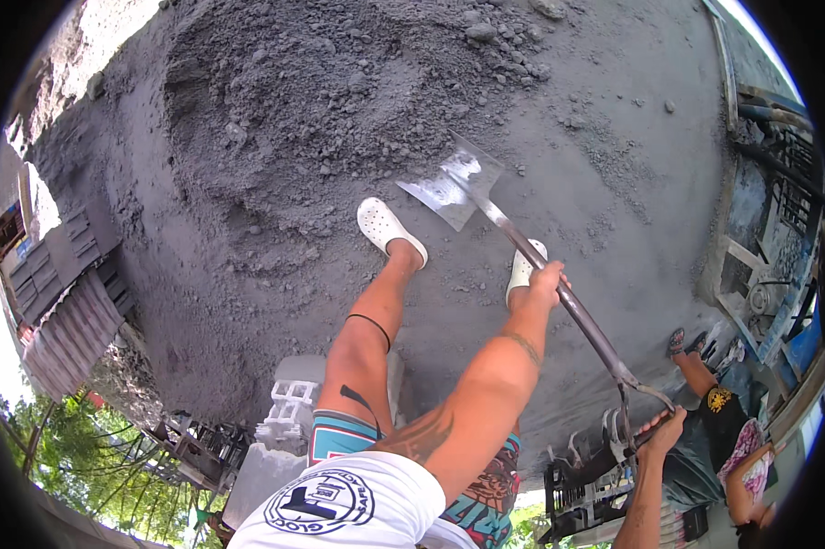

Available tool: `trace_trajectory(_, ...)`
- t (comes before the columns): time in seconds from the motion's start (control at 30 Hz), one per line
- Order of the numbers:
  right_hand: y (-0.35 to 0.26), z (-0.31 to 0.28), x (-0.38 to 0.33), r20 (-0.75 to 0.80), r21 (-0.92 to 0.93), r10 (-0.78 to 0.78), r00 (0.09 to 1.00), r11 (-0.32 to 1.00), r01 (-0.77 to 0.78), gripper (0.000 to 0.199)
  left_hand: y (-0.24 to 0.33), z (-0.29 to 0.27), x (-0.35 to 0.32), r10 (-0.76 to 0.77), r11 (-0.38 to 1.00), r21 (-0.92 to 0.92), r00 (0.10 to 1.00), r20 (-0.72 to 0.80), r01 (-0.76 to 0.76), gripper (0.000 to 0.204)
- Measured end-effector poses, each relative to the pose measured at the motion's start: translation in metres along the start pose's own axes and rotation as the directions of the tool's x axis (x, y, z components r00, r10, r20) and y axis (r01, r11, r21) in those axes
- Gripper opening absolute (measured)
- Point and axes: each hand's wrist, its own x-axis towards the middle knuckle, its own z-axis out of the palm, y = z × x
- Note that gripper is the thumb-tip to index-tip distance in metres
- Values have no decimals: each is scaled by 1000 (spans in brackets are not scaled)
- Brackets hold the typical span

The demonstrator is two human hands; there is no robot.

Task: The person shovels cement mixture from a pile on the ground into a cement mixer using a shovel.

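Evidently, the square-bladed metal shovel [577,314] slants across the front of the body, its silver blade [451,188] just ahead of the feet, at the edge of a broad pile of loose grey grit [294,119]; whether it touches the ground is hard to tell from above. The left hand [548,279] has its fingers closed around the shaft partway up, and the right hand [661,432] has its fingers curled over the forked metal handle [624,403] at the top end, though the underside of that grip is hidden. For clean digging, the blade would best go in low and nearly level at the foot of the heap, the right hand pushing while the left guides and bears the weight; a modest load and bent knees should spare the back. One blade corner sits near the white perforated clog [382,224] on the left foot, so keeping toes out of its path seems wise, as the shoe looks soft. The blade is a thin, flat plate, bright and shiny across its middle; the shaft is a smooth, round, dark tube. The heap looks dry and crumbly, fine powder mixed with rounded lumps, likely to slide off a tilted blade, while the smoother grey ground [641,229] beside it seems packed.
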Motion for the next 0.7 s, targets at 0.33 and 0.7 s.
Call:
trace_trajectory(0.33, 76, 155, -105, 325, 116, -34, 945, 993, -4, 34, 221, -101, -17, 236, 969, 63, 971, 32, -237, 11)
trace_trajectory(0.7, 83, 11, -39, 512, 155, 8, 859, 983, -101, 33, 107, -121, -149, 440, 898, 40, 892, -105, -438, 12)
